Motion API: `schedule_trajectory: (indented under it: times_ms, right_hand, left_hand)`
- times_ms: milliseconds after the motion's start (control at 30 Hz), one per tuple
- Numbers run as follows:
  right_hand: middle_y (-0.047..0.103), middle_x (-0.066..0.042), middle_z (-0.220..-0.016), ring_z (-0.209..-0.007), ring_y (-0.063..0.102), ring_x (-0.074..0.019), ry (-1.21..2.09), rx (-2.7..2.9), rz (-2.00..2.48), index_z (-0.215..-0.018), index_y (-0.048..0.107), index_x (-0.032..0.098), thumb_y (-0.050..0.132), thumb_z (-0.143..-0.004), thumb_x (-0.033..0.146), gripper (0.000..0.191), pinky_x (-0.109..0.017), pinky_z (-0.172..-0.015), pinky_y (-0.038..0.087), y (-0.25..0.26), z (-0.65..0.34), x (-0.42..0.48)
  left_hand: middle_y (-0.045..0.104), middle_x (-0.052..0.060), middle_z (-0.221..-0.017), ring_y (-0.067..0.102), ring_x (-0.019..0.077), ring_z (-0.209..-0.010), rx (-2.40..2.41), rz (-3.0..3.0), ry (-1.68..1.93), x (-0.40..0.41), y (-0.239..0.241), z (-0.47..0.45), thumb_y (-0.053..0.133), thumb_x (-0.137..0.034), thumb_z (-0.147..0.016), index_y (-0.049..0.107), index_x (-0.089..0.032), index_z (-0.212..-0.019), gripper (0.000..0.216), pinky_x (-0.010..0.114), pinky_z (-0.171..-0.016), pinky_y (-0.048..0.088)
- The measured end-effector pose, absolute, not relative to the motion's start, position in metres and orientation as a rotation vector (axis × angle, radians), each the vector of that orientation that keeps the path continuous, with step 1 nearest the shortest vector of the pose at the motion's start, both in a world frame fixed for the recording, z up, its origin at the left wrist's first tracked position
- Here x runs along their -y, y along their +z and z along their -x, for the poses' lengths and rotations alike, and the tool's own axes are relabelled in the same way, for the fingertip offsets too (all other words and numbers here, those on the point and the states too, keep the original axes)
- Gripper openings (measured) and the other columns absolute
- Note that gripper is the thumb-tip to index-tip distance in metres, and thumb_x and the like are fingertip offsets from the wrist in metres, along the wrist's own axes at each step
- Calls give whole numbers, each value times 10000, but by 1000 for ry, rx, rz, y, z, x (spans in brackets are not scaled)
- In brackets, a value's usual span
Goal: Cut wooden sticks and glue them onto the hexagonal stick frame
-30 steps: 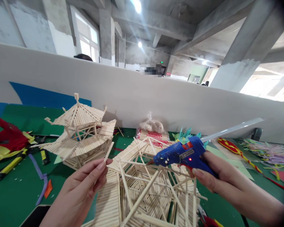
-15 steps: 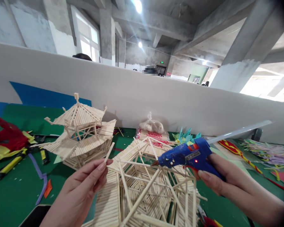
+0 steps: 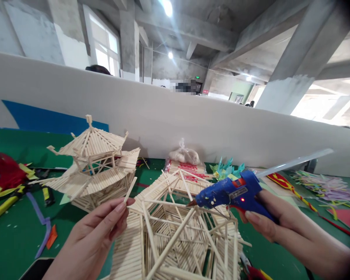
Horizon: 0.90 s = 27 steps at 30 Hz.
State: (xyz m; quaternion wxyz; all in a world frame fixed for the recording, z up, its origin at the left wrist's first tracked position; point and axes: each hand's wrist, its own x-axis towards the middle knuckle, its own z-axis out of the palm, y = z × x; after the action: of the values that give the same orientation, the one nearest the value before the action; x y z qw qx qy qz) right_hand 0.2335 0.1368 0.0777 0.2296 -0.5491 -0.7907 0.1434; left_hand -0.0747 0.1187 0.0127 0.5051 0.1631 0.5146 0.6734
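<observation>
My left hand [image 3: 97, 233] pinches a short wooden stick [image 3: 130, 189] between thumb and fingers, its tip pointing up and right. My right hand [image 3: 268, 217] grips a blue hot glue gun [image 3: 230, 193] with a red light lit and a clear glue stick [image 3: 294, 161] jutting out behind. The nozzle points left, just above the upper edge of an unfinished stick roof frame [image 3: 175, 233] that lies in front of me. The stick and the nozzle are well apart.
A finished two-tier stick pavilion [image 3: 90, 163] stands at the left on the green mat [image 3: 11, 241]. Red and yellow paper scraps [image 3: 6, 175] lie far left, a plastic bag [image 3: 183, 155] behind the frame, coloured paper strips [image 3: 323, 182] at right. A white partition [image 3: 192, 120] closes the back.
The glue gun moved right and slightly back from the frame. The camera view shifted a little to the right. My left hand keeps the stick in the same pose.
</observation>
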Motion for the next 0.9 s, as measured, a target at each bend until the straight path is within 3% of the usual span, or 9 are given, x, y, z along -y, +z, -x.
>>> schedule_trajectory:
  times_ms: [300, 567, 767, 900]
  right_hand:
    - [638, -44, -815, -714, 594, -194, 509, 2172, 1535, -969, 589, 222, 465, -798, 501, 350, -258, -614, 523, 87, -231, -137]
    - [643, -75, -871, -817, 598, -235, 517, 2117, 1614, -1024, 576, 198, 466, -788, 526, 419, -312, -680, 529, 81, -238, -136]
    - [627, -37, -662, -641, 599, -211, 517, 2064, 1607, -1053, 600, 235, 513, -772, 473, 378, -277, -495, 514, 76, -245, -136]
    - [608, -33, -649, -617, 583, -200, 526, 2063, 1585, -1001, 623, 241, 524, -765, 465, 341, -262, -464, 495, 82, -241, -137]
  left_hand:
    - [715, -16, -723, 608, 107, -660, -1256, -395, 1639, -123, 7, 75, 856, -291, -305, 690, -214, -696, 432, 122, -556, 514]
    - [717, -29, -688, 611, 106, -638, -1280, -365, 1632, -123, 7, 76, 863, -289, -224, 690, -225, -660, 474, 117, -539, 517]
    - [720, -23, -713, 624, 123, -689, -1279, -367, 1622, -127, 6, 75, 862, -276, -266, 690, -231, -670, 442, 126, -564, 526]
    - [721, -26, -726, 628, 122, -692, -1273, -369, 1619, -125, 5, 76, 855, -246, -313, 688, -235, -670, 394, 119, -566, 524]
